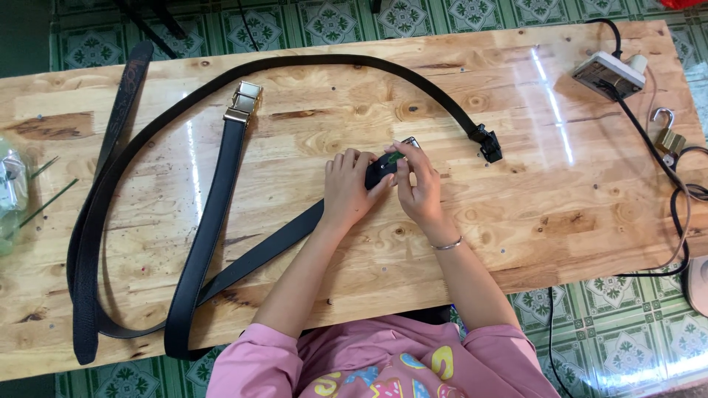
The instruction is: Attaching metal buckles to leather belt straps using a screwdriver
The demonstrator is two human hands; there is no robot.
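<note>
While your left hand clamps the black belt end near the table's middle and your right hand pinches a small green tool at it, the buckle looks not yet fitted, unlike the gold-buckled belt lying finished.

Bare tabletop lies right of the hands, up to the black cable. Left of the hands, two black belts (looped, overlapping) obstruct passage; the power strip occupies the far-right corner.
</note>
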